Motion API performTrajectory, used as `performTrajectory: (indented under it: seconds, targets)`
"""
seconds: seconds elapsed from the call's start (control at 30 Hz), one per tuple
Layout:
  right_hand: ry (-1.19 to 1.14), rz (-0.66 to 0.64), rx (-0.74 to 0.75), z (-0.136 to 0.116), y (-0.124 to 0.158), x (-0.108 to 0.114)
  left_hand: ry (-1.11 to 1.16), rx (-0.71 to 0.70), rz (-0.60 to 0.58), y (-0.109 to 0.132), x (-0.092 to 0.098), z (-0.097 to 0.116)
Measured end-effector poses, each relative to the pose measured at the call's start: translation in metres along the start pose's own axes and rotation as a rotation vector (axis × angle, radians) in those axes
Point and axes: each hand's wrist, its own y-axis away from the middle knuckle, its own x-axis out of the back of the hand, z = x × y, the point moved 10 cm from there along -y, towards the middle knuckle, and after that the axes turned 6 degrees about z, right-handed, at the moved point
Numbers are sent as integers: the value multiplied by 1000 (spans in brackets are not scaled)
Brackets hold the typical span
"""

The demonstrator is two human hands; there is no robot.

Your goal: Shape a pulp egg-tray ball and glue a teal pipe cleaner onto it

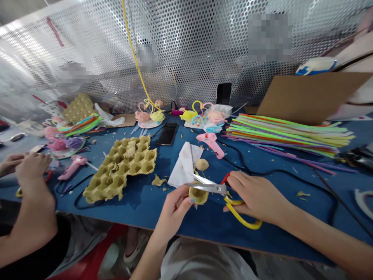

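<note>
My left hand [176, 204] pinches a small yellow egg-carton cup [199, 195] just above the blue table's front edge [221, 229]. My right hand [256, 196] grips scissors [214, 188] with red and yellow handles. Their steel blades point left and lie across the top of the cup. A second cut cup piece [202, 164] rests on the table just behind, beside a folded white paper [183, 163].
A torn yellow egg tray [122, 165] lies to the left. A pink glue gun [212, 143], its black cable [279, 173], a phone [167, 133] and a pile of coloured pipe cleaners [288, 134] lie behind. Another person's arms [32, 194] rest at the left.
</note>
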Motion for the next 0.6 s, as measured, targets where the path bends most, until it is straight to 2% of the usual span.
performTrajectory:
  seconds: [0.2,0.33,0.43,0.6]
  targets:
    - [-9,48,29,-5,2,6,57,14,-51,0,-6,1]
    - [-94,43,-39,2,3,7,97,24,-32,2,-3,1]
    - [-127,32,-131,17,4,6,40,-19,87,4,19,2]
    - [-157,-14,-237,48,2,9,-126,-128,382,19,84,1]
